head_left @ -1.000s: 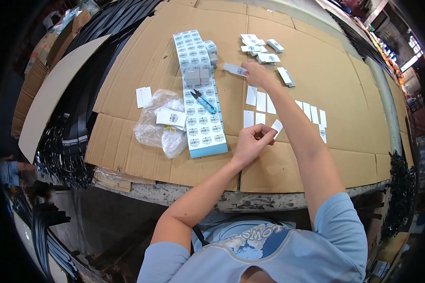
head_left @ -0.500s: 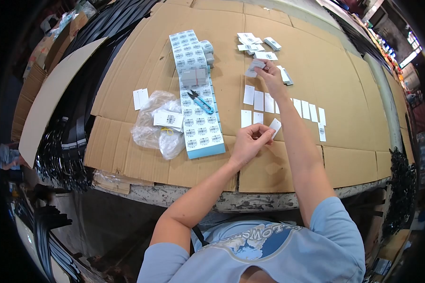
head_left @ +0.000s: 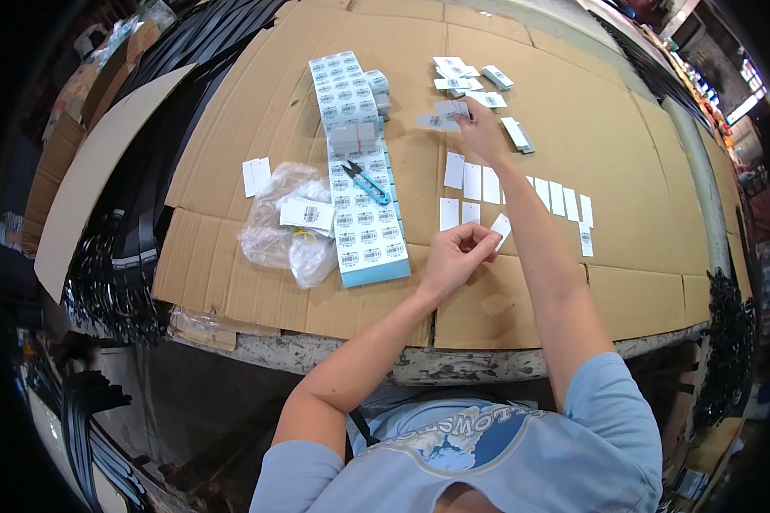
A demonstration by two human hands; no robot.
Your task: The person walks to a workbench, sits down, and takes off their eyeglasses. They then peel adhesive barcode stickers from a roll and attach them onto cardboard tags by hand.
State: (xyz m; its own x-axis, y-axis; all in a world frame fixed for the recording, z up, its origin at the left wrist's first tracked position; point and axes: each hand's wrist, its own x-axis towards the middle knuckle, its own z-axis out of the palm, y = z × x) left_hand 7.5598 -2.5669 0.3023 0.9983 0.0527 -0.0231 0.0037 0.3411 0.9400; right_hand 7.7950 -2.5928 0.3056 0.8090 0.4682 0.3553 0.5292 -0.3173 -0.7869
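Observation:
My left hand (head_left: 464, 253) pinches a small white tag (head_left: 501, 229) low over the cardboard. Farther away, my right hand (head_left: 477, 128) grips a strip of translucent labels (head_left: 441, 117), which points left. Rows of white tags (head_left: 472, 181) lie beneath and beside my right forearm, and one tag (head_left: 586, 240) at the right bears a barcode. Stacks of tags (head_left: 458, 73) lie beyond my right hand. To the left, a long barcode sticker sheet (head_left: 367, 229) carries blue thread snips (head_left: 368, 185) and a banded grey stack (head_left: 353, 138).
Cardboard (head_left: 299, 311) covers the table. A clear plastic bag (head_left: 265, 224) with white tags (head_left: 306, 213) on it lies left of the sheet, near two white tags (head_left: 256, 176). Black straps (head_left: 137, 256) hang at the left edge.
My right hand first drew back with the labels, then moved slightly up and left again; they blur out to its left. My left hand has stayed nearly still with its tag.

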